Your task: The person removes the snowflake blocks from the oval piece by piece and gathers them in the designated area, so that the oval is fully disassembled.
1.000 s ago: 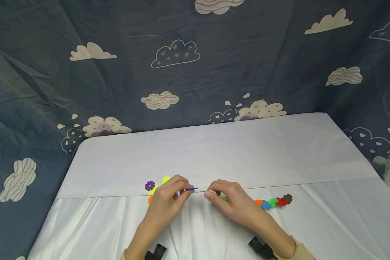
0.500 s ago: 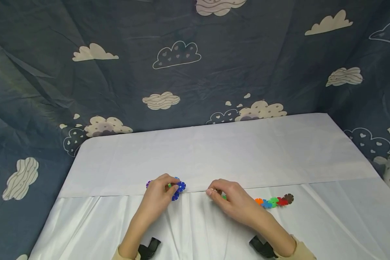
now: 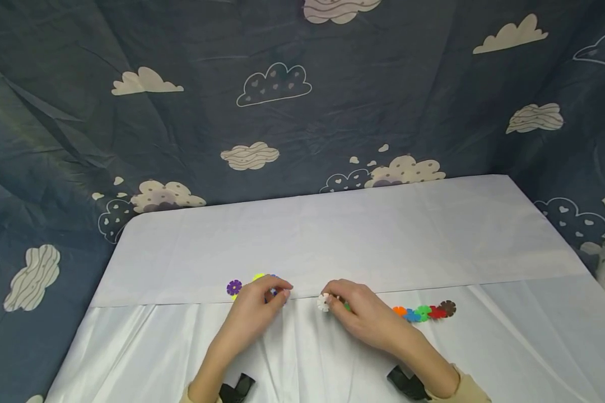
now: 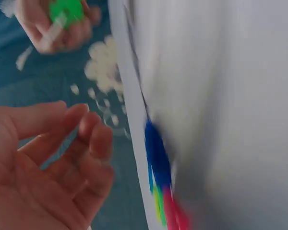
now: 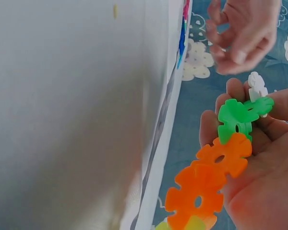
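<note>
My right hand (image 3: 360, 307) pinches a chain of interlocking flower discs near its white end disc (image 3: 323, 303). In the right wrist view the white disc (image 5: 257, 86), green discs (image 5: 234, 117) and orange discs (image 5: 194, 194) run across the palm. Beyond that hand, the chain's red disc (image 3: 437, 312) and brown end disc (image 3: 448, 308) show in the head view. My left hand (image 3: 256, 305) hovers by loose discs, its fingers loosely bent around nothing, as the left wrist view shows. Close to it are a purple disc (image 3: 234, 287) and blue discs (image 4: 158, 153); some are hidden behind the hand.
A white cloth covers the table (image 3: 333, 240), with a crease running across it. Behind stands a dark curtain (image 3: 191, 123) with cloud prints. Black straps (image 3: 407, 384) show near both wrists. A pink disc (image 4: 176, 211) lies beside the blue ones.
The left hand, with a thin blue disc at its fingertips earlier, moved left to the loose discs and now holds nothing. The right hand barely moved; its white disc has turned to face the camera.
</note>
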The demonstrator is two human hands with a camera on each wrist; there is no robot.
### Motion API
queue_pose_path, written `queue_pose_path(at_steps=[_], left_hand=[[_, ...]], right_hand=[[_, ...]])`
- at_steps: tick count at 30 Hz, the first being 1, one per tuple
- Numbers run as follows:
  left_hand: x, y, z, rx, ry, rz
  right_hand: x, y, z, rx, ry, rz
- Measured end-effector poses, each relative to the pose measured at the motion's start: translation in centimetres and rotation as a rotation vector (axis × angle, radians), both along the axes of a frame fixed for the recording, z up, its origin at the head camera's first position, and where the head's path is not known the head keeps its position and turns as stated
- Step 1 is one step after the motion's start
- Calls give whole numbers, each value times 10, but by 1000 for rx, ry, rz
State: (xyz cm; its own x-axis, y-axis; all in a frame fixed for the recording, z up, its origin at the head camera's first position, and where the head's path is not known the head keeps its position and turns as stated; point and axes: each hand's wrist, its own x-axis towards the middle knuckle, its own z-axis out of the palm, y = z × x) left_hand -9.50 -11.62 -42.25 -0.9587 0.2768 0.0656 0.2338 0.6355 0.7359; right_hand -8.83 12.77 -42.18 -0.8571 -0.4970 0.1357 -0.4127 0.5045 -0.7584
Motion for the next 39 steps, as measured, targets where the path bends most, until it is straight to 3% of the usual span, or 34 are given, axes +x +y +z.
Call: queue_pose_path(at_steps=[3,6,13,17,20,24,29,33,39], left_hand=[[5,10,1,63,-28,-80],[10,20,1,72,-26,-131],[16,34,-1,27,-47,-142],[16,36,-1,50,-63,-152],[16,34,0,140,-131,-166],[14,29,1,338,-288,-165],[9,24,3,544,-408,-108],[9,25,4,624,-476,-79],[9,27,3,642,-518,-99]], right_hand=[[0,-1,-1,4,3,21],[0,-1,-2,10,8,28],[3,-4,-4,10,17,42],[4,-5,-5,5,56,41],[5,-5,-4,-6,59,32],[6,-4,-1,-12,37,3],[6,-2,0,23,106,-16],[4,-3,-3,50,224,8],[2,-4,-6,68,374,34]])
